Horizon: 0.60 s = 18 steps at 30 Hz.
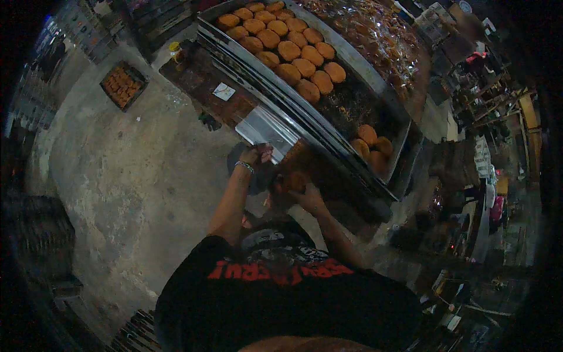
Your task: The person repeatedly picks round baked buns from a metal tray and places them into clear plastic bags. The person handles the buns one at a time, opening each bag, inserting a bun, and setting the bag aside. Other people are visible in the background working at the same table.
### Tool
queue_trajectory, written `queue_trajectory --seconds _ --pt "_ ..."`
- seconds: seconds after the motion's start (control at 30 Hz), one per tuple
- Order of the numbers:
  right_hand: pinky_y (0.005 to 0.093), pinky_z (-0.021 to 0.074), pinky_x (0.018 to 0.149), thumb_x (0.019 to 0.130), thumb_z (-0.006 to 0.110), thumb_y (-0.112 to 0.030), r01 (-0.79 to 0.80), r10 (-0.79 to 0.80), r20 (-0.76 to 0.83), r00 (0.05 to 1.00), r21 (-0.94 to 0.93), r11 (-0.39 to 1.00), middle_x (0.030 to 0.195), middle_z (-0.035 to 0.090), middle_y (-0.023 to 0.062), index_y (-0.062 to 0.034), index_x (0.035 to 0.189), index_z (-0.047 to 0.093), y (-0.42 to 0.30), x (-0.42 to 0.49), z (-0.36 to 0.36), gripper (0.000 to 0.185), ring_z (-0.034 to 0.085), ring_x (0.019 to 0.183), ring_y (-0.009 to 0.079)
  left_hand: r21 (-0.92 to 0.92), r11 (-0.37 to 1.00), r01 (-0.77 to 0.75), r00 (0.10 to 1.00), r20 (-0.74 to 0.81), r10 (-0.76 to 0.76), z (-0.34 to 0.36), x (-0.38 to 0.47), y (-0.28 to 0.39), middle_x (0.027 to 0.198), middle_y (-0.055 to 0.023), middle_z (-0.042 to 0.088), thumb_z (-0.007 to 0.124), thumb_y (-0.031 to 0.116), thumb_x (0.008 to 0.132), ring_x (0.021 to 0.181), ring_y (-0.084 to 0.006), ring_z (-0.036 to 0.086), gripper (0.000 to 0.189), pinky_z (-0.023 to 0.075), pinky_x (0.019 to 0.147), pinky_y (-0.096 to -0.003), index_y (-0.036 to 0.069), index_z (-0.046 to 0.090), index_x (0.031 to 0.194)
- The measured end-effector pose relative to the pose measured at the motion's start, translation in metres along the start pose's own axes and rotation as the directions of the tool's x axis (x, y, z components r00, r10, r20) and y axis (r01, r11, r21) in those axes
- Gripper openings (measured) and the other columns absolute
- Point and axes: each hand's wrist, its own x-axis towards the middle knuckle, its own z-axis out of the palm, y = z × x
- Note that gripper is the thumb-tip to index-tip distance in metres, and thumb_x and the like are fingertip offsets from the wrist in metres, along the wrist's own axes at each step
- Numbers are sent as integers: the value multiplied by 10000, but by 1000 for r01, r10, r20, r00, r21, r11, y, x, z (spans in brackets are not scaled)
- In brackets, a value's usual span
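Note:
My left hand (257, 154), with a bracelet at the wrist, is at the near edge of a stack of clear plastic bags (264, 127). Its fingers are curled, and whether they pinch a bag I cannot tell. In my right hand (310, 199) is a round brown bread bun (296, 180), held low beside the dark wooden bench (226, 108). Above the bench, a large metal tray (259, 66) carries rows of round brown buns (289, 51). A smaller cluster of buns (367, 134) sits at its right end.
Behind the tray lies a heap of plastic-wrapped goods (374, 35). A yellow-capped jar (175, 50) and a white paper square (224, 91) are on the bench. On the concrete floor (167, 176), a tray of small baked pieces (123, 86) stands at left. Clutter fills the right side.

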Motion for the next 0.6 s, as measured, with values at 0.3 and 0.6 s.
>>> queue_trajectory --seconds 0.3,0.6 --pt "380 465 842 784 691 -314 503 -239 -928 287 -66 862 1121 578 191 36 1211 461 -51 6 5 598 588 993 280 18 982 186 982 -31 -185 51 -72 5 715 14 559 633 324 852 508 -61 441 311 384 462 -193 62 622 1019" --pt "313 483 808 787 697 -220 225 -92 -376 922 329 917 1029 619 121 13 1170 547 -21 8 34 473 585 933 185 447 894 -10 999 43 -10 57 -96 -3 784 -45 630 715 306 776 661 -121 577 392 452 552 -258 5 626 1011"
